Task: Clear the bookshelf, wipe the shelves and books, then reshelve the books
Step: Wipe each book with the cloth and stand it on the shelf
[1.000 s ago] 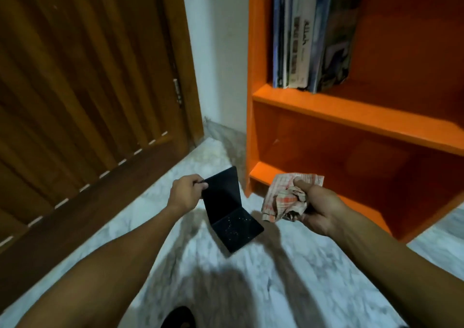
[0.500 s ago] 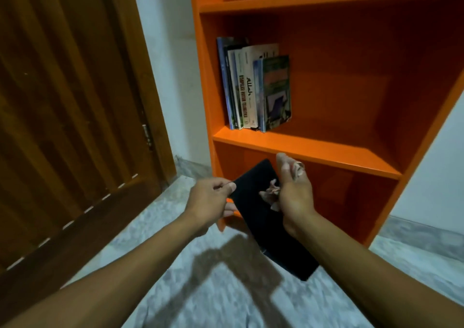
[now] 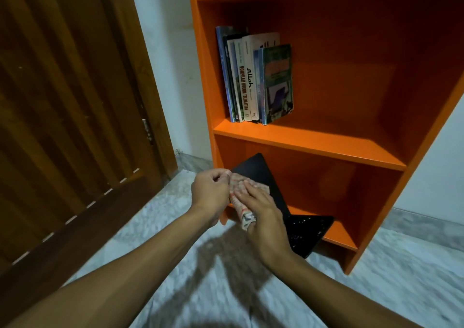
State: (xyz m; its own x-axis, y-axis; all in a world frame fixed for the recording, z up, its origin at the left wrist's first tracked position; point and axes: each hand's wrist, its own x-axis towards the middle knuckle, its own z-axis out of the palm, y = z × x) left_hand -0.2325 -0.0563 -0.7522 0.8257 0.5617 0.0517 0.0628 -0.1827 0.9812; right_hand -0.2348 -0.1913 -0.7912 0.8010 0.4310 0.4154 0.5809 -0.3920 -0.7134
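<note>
The left hand (image 3: 211, 192) pinches the thin black open book (image 3: 261, 174) at 9 o'clock. It looks light and bendy. The right hand (image 3: 263, 214) presses the soft checked cloth (image 3: 241, 192) flat on it.

— What's hidden?
— The right hand (image 3: 261, 209) and cloth (image 3: 241, 197) cover the middle of the black book (image 3: 256, 167).
— And the bookshelf (image 3: 311, 142)?
— Cut off at the frame's top and right edges.

Glossy orange bookshelf (image 3: 313, 143), checked cloth (image 3: 241, 197)
</note>
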